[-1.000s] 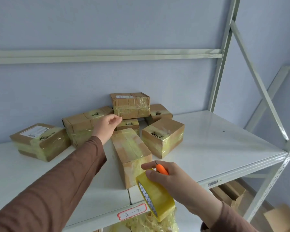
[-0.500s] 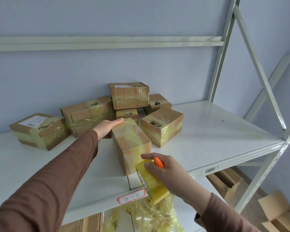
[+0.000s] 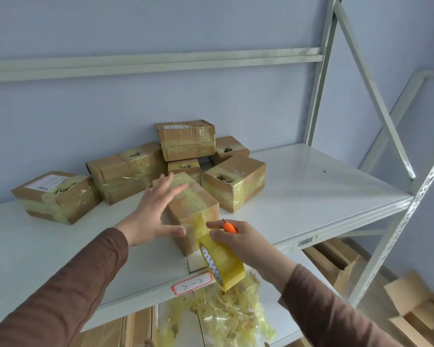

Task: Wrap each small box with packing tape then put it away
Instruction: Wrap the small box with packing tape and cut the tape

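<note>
The left hand [image 3: 152, 214] is now lying flat against the left side of the nearest small box [image 3: 187, 209], with the fingers straight and spread and the thumb reaching along the front lower edge. Half a second ago this hand was further back, with the fingertips at the rear corner of the box, so it is sliding forward along the side. The box itself is staying in the same place on the white shelf [image 3: 311, 196], near the front edge and just in front of the group of other wrapped boxes [image 3: 186, 140].

The right hand [image 3: 232, 237] is still gripping the roll of yellow packing tape [image 3: 222, 262] together with an orange cutter [image 3: 229, 227]; its fingers are curled round both. The roll is hanging just beside the front right corner of the box, and a strip of tape seems to be running from it onto the box, though I cannot tell this for sure.

I am judging that the wrapping of this box is almost finishing: tape is already covering its top and front. The person is probably steadying the box so that the tape can be cut, and after that the box can be pushed back to the others
</note>
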